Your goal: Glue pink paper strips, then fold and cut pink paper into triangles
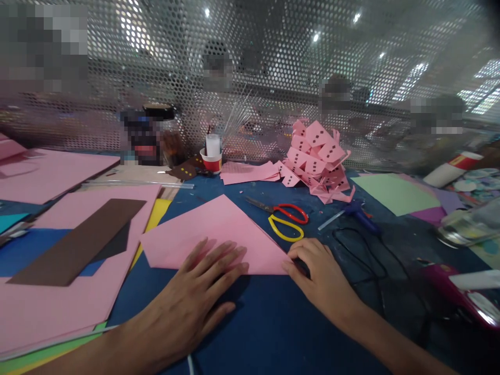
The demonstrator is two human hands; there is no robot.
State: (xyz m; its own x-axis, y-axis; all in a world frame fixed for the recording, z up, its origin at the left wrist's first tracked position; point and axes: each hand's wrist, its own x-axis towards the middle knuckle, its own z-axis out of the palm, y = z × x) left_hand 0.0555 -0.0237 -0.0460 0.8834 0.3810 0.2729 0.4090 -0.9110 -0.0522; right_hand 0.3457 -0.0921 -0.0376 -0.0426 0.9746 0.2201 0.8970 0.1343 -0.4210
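A folded sheet of pink paper lies flat on the dark blue table in front of me. My left hand rests on its near edge, fingers stretched out and spread. At the sheet's right corner, my right hand pinches the paper between thumb and fingers. Scissors with one red and one yellow handle loop lie just beyond the right hand, blades apart. A blue glue gun with a clear glue stick lies farther right, its black cord curling toward me.
A pile of pink folded paper pieces with dark squares stands at the back. Stacked coloured sheets with a brown strip cover the left. Paper cup, green paper, glass jar and magenta tool surround the workspace.
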